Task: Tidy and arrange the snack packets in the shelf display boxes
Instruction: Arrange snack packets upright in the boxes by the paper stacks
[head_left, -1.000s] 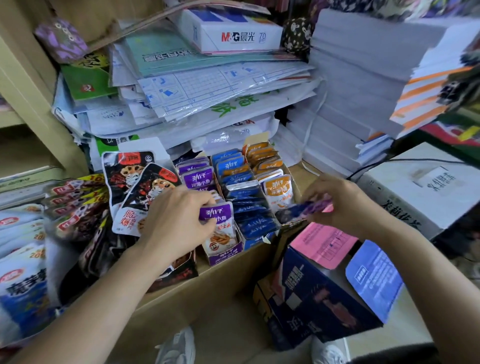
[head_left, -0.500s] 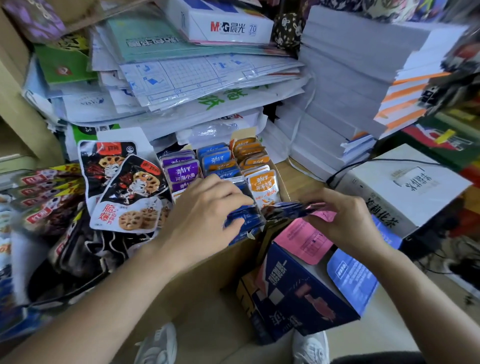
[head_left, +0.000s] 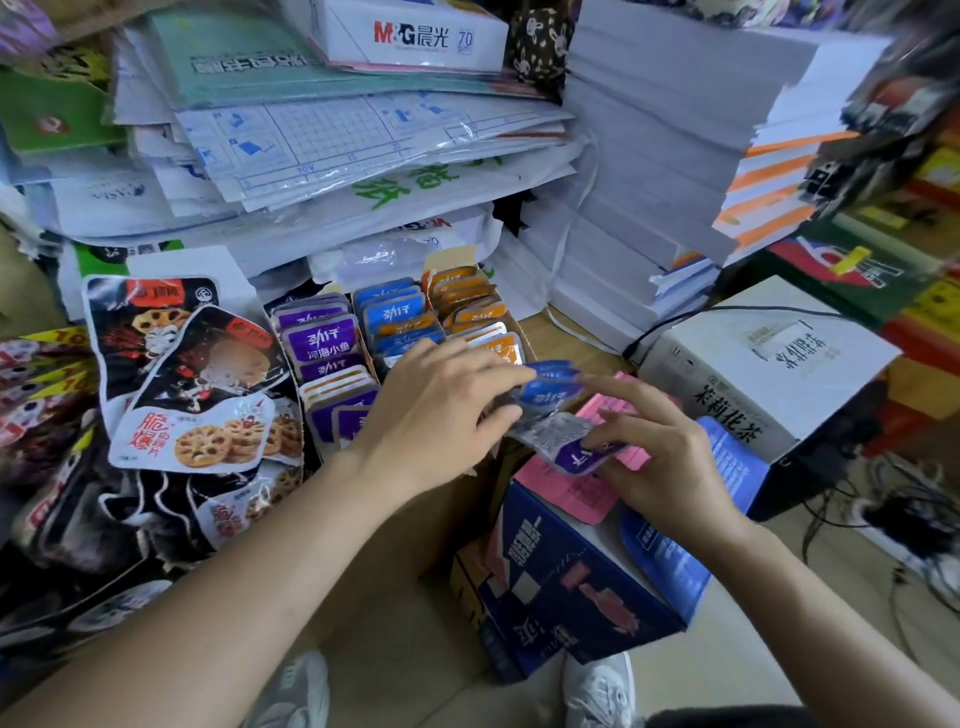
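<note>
Shelf (head_left: 571, 338), left hand (head_left: 441, 415) pinching blue packets (head_left: 550, 387), right hand (head_left: 670, 467) purple packet (head_left: 579, 460)

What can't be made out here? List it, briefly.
Head view:
- Front of the blue row in the display box: hidden by the left hand.
- How many blue packets the left hand pinches: they overlap, fingers cover them.
- Print on the purple packet the right hand pinches: thumb covers it.
- Goods at top right: motion blur.
- Packets at left edge: cut off.

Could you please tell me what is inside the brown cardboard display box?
Rows of purple packets, blue packets and orange packets. The left hand covers the blue row's front; the bottom is hidden.
</note>
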